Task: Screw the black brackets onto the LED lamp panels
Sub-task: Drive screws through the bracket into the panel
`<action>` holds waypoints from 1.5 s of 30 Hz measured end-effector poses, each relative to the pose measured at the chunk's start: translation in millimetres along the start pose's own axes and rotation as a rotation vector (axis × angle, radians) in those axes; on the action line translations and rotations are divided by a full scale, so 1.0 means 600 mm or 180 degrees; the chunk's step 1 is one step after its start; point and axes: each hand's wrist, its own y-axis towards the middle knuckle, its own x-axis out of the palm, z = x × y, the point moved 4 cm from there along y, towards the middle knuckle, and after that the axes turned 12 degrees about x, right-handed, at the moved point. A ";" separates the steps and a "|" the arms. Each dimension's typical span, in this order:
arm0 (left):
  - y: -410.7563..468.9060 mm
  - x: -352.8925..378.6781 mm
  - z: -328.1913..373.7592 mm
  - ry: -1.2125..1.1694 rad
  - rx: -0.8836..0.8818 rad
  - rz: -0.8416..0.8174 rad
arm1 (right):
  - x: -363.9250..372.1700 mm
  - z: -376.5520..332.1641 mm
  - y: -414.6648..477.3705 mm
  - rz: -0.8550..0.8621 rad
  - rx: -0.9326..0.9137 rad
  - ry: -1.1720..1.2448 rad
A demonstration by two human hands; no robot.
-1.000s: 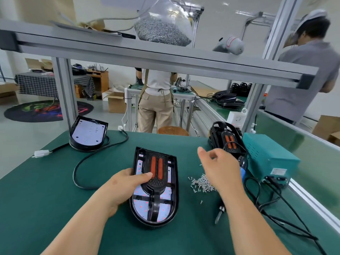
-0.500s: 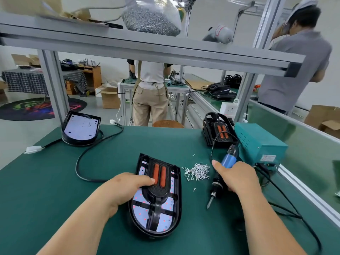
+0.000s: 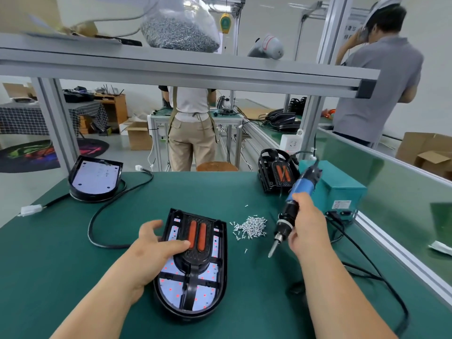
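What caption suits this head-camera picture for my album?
Left hand steadies the black bracket on an LED lamp panel while the right hand holds an electric screwdriver beside loose screws.

A: Room, fixed features?
B: White wall (image 3: 435, 57), grey floor (image 3: 24, 185), aluminium-frame shelf (image 3: 195, 69) overhead.
A: Beyond the green bench (image 3: 195, 192)?
B: Wooden stool (image 3: 216, 166), cardboard box (image 3: 139, 137), checked-cloth table (image 3: 24, 118), round multicoloured rug (image 3: 31, 155).

Your right hand (image 3: 308, 231) grips the electric screwdriver (image 3: 288, 211), its bit tilted down and to the left. Just left of that grip is a pile of loose screws (image 3: 252, 227). Further left is the LED lamp panel (image 3: 168, 283), where your left hand (image 3: 151, 250) rests with thumb on the black bracket (image 3: 195, 258). Just behind the grip is the teal power box (image 3: 342, 192). Far left is a second panel (image 3: 96, 178), corded.
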 end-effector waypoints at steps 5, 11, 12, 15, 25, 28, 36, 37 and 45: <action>-0.010 0.007 0.014 -0.0023 0.0112 -0.0245 | 0.005 -0.006 -0.001 -0.0547 0.0288 0.1431; -0.025 0.004 0.028 0.0560 0.0330 -0.0144 | -0.006 -0.013 0.002 -0.0784 0.0267 0.2032; -0.026 0.003 0.030 0.0734 0.0379 -0.0084 | -0.008 -0.017 0.002 -0.0830 0.0218 0.2121; -0.027 0.004 0.034 0.0960 0.0452 -0.0009 | -0.016 -0.024 0.002 -0.0898 0.0147 0.2170; -0.027 0.029 0.063 0.2005 0.0500 0.0376 | -0.025 -0.030 0.001 -0.0548 -0.0106 0.1764; -0.019 0.036 0.102 0.2960 0.1049 0.0569 | -0.023 -0.034 0.003 -0.0587 -0.0288 0.1600; 0.046 0.200 0.114 0.4006 0.1622 -0.0655 | -0.025 -0.037 -0.001 -0.0406 -0.0484 0.1613; 0.056 0.211 0.109 0.4222 0.1607 -0.0675 | -0.026 -0.036 -0.001 -0.0397 -0.0433 0.1666; 0.073 0.226 0.068 0.4521 0.1323 -0.0625 | -0.028 -0.032 0.001 -0.0520 -0.0170 0.2007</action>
